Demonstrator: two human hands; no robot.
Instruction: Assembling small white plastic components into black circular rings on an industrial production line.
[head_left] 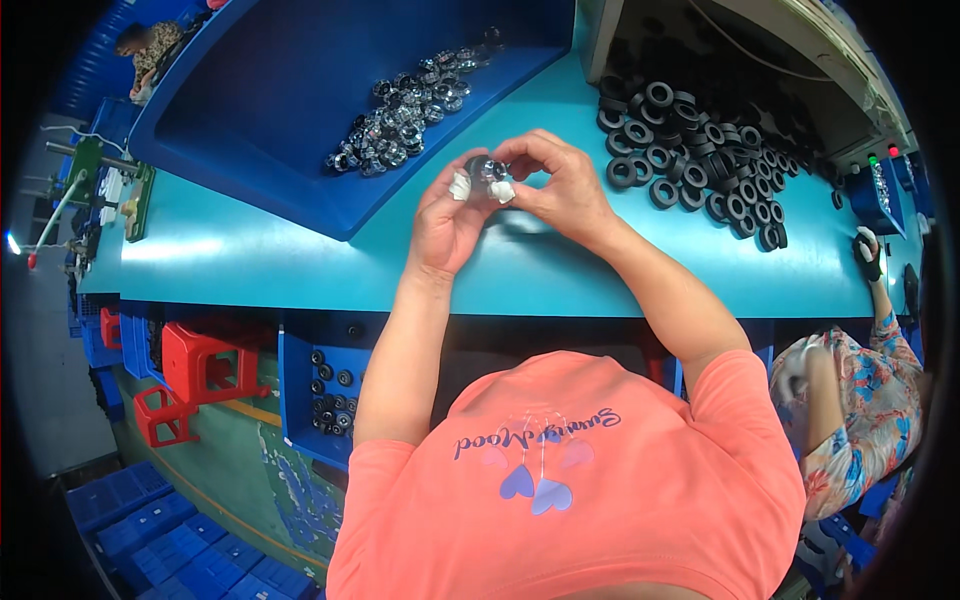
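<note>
My left hand (445, 222) and my right hand (562, 190) meet above the teal table, thumbs wrapped in white coverings. Between their fingertips is a small toy wheel (480, 172), a dark ring with a shiny clear or chrome-like part at its right side. Both hands are closed on it; how far the shiny part sits inside the ring is too small to tell. Ahead to the left, a pile of shiny wheel hubs (405, 118) lies in a large blue tray (270, 130). To the right, many black rubber tyres (690, 150) spread over the table.
The tyres spill from a pale-framed box (850, 75). Below the table's front edge, a blue bin (300, 385) holds several finished-looking wheels (335, 405). Red stools (205, 365) stand at the left. A co-worker in a floral top (850, 410) sits at the right; another person (155, 50) is far left.
</note>
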